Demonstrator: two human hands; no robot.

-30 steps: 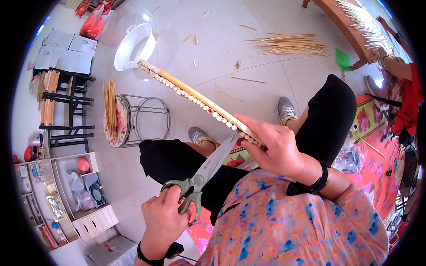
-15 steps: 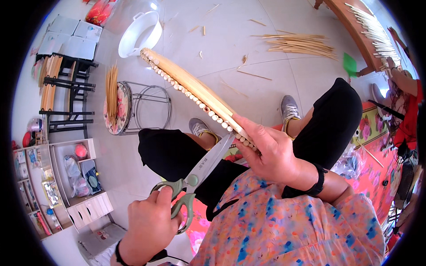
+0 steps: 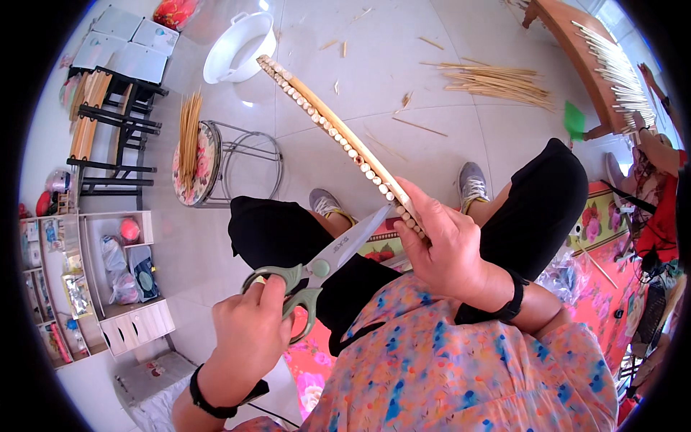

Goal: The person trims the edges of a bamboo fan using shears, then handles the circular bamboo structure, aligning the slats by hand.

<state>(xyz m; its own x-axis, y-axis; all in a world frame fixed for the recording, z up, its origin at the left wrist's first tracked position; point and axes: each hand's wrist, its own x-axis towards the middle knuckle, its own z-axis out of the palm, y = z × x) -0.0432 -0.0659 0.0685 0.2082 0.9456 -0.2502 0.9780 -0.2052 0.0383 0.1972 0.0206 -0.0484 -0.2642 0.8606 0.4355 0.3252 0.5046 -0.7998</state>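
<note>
Probably light and stiff, the stick row (image 3: 343, 135) suits my right hand (image 3: 450, 245) gripping its near end; my left hand (image 3: 248, 325) holds scissors (image 3: 321, 268).

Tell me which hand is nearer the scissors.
Left. The left hand grips the scissors by their handles; the right hand is off the scissors, holding a row of sticks near the blade end.

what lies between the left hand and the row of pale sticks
In the head view, green-handled scissors reach from the left hand toward the row of pale sticks.
</note>
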